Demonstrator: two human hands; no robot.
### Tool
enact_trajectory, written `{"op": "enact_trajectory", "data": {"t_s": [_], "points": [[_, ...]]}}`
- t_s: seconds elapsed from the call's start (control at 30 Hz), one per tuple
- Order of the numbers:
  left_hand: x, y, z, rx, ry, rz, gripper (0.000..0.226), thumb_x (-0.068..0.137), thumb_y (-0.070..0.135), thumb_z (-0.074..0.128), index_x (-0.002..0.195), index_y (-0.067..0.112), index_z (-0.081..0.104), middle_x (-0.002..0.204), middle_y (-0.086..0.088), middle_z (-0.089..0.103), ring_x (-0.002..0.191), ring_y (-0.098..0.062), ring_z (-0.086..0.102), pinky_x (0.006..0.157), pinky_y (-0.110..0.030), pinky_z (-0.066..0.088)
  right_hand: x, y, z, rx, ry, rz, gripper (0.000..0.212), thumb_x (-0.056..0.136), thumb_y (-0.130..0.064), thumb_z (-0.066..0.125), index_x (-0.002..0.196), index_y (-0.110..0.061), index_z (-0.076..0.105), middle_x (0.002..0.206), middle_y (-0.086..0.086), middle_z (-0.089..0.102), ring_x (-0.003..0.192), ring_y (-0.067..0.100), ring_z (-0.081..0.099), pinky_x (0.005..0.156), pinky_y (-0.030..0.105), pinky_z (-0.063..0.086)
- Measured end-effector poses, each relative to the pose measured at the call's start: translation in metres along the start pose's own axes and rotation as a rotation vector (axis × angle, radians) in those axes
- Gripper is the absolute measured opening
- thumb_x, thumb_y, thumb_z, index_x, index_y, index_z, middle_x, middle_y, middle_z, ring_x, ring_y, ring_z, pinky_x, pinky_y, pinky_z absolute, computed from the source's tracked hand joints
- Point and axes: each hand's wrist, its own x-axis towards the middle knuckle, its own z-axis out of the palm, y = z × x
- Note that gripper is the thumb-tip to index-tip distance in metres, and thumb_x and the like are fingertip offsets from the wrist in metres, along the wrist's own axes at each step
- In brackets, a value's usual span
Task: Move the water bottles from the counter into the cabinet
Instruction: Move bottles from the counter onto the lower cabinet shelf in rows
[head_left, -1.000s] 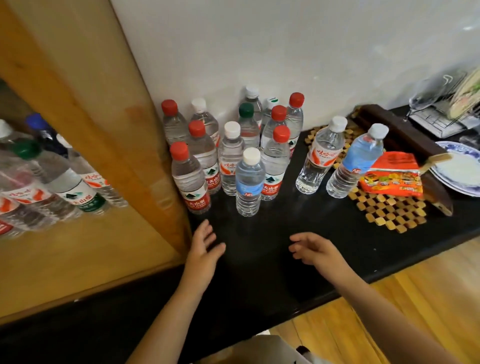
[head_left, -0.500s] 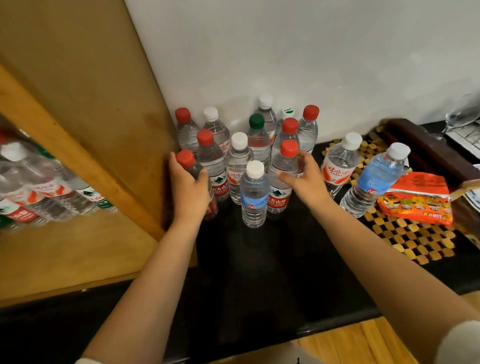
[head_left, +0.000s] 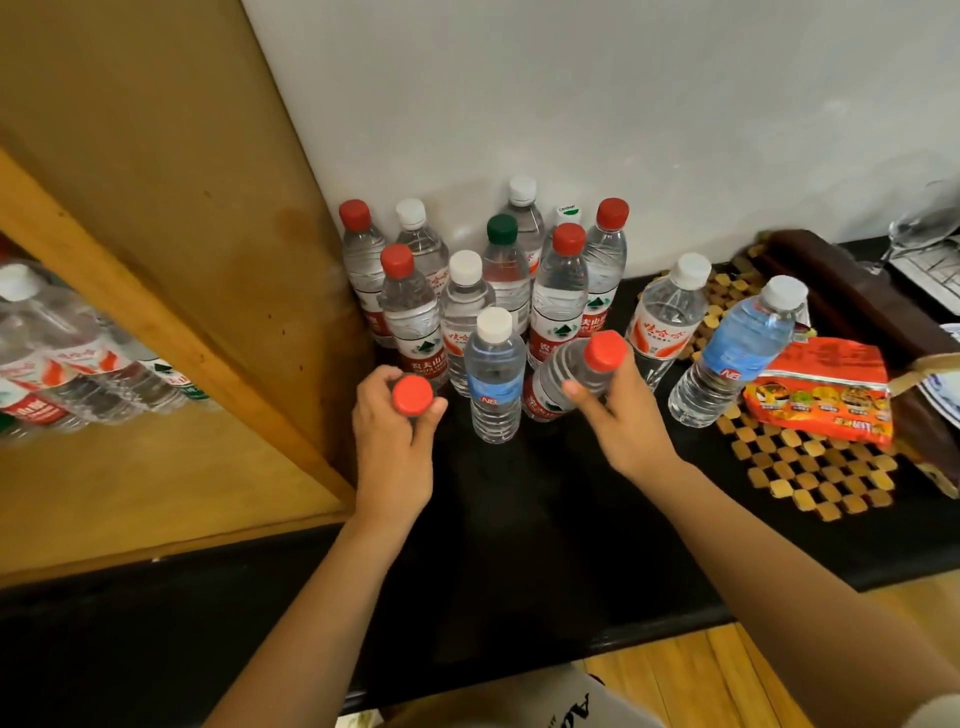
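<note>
My left hand (head_left: 396, 439) grips a red-capped bottle (head_left: 412, 396) from above the black bench (head_left: 519, 545), fingers wrapped round its neck so that little more than the cap shows; it sits close to the wooden edge of the cabinet (head_left: 171, 332) on my left. My right hand (head_left: 618, 415) holds a second red-capped bottle (head_left: 576, 376), tilted with its cap leaning toward me and to the right, its base down among the other bottles. Between my two hands stands a blue-labelled bottle with a white cap (head_left: 494, 374), upright, just beside both of the ones I hold. Behind it the rest of the cluster of bottles (head_left: 483, 291) crowds into the corner against the white wall (head_left: 571, 104), caps red, white and one green, packed so closely that the rear ones are partly hidden. To the right, apart from the cluster, a white-capped bottle with a red label (head_left: 667, 317) and a blue-tinted bottle (head_left: 737, 353) stand at the edge of a woven bamboo mat (head_left: 810, 467), both leaning in this wide view. An orange snack packet (head_left: 826, 389) lies on the mat just beside the blue-tinted bottle, with a dark wooden tray (head_left: 852, 291) behind it. On my far left, inside the cabinet, bottles already shelved (head_left: 67, 364) lie blurred behind the frame.
</note>
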Motion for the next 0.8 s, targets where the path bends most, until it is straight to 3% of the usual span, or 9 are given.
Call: {"op": "enact_trajectory", "data": {"t_s": [0.17, 0.27, 0.4, 0.47, 0.53, 0.63, 0.7, 0.8], "points": [[-0.025, -0.003, -0.021, 0.003, -0.099, 0.043, 0.036, 0.088, 0.029, 0.056, 0.118, 0.018, 0.039, 0.112, 0.001, 0.044, 0.108, -0.024, 0.047, 0.097, -0.042, 0.039, -0.04, -0.007, -0.009, -0.097, -0.064, -0.008, 0.061, 0.083, -0.057, 0.046, 0.131, -0.023, 0.034, 0.117, -0.015, 0.05, 0.105, -0.003, 0.047, 0.088, 0.015, 0.036], [-0.042, 0.0, -0.035, -0.018, -0.191, 0.064, 0.03, 0.088, 0.035, 0.052, 0.112, 0.028, 0.035, 0.104, 0.003, 0.046, 0.105, -0.024, 0.049, 0.094, -0.046, 0.043, -0.063, -0.018, -0.008, -0.062, -0.142, -0.018, 0.052, 0.083, -0.06, 0.046, 0.128, -0.037, 0.033, 0.112, -0.028, 0.05, 0.104, -0.009, 0.05, 0.087, 0.013, 0.037], [-0.059, -0.001, -0.05, -0.08, -0.272, 0.037, 0.037, 0.08, 0.049, 0.044, 0.11, 0.031, 0.034, 0.097, 0.012, 0.047, 0.098, -0.016, 0.053, 0.086, -0.032, 0.045, -0.092, -0.027, 0.003, -0.006, -0.154, 0.0, 0.05, 0.079, -0.067, 0.049, 0.122, -0.05, 0.031, 0.114, -0.028, 0.053, 0.109, -0.006, 0.052, 0.088, 0.019, 0.044], [-0.063, -0.005, -0.056, -0.115, -0.271, -0.002, 0.041, 0.078, 0.056, 0.043, 0.11, 0.032, 0.035, 0.095, 0.012, 0.049, 0.095, -0.009, 0.054, 0.08, -0.023, 0.043, -0.103, -0.027, 0.012, 0.084, -0.144, 0.048, 0.058, 0.075, -0.067, 0.054, 0.125, -0.048, 0.032, 0.117, -0.026, 0.054, 0.111, -0.004, 0.053, 0.09, 0.022, 0.047], [-0.066, -0.01, -0.058, -0.159, -0.269, -0.032, 0.044, 0.074, 0.059, 0.048, 0.11, 0.035, 0.037, 0.097, 0.012, 0.051, 0.097, -0.009, 0.055, 0.08, -0.023, 0.044, -0.109, -0.025, 0.022, 0.165, -0.136, 0.113, 0.068, 0.068, -0.064, 0.064, 0.126, -0.051, 0.029, 0.118, -0.029, 0.052, 0.111, -0.006, 0.053, 0.09, 0.017, 0.047], [-0.07, -0.019, -0.054, -0.214, -0.239, -0.059, 0.052, 0.068, 0.046, 0.07, 0.106, 0.05, 0.036, 0.104, 0.012, 0.054, 0.101, -0.006, 0.057, 0.085, -0.023, 0.045, -0.117, -0.018, 0.036, 0.178, -0.082, 0.216, 0.076, 0.059, -0.055, 0.072, 0.121, -0.055, 0.027, 0.115, -0.034, 0.052, 0.11, -0.013, 0.05, 0.084, 0.01, 0.045], [-0.074, -0.027, -0.045, -0.222, -0.187, -0.069, 0.07, 0.062, 0.029, 0.082, 0.108, 0.052, 0.036, 0.108, 0.012, 0.055, 0.104, -0.004, 0.056, 0.087, -0.016, 0.044, -0.122, -0.013, 0.042, 0.156, -0.009, 0.253, 0.079, 0.056, -0.057, 0.072, 0.124, -0.045, 0.034, 0.11, -0.039, 0.052, 0.107, -0.018, 0.049, 0.078, 0.004, 0.043], [-0.079, -0.037, -0.034, -0.257, -0.107, -0.089, 0.081, 0.058, 0.022, 0.084, 0.11, 0.058, 0.033, 0.108, 0.019, 0.055, 0.103, 0.008, 0.054, 0.081, 0.0, 0.039, -0.129, -0.012, 0.051, 0.117, 0.062, 0.29, 0.088, 0.053, -0.058, 0.072, 0.129, -0.031, 0.037, 0.109, -0.032, 0.054, 0.104, -0.017, 0.05, 0.08, 0.01, 0.042]]}}
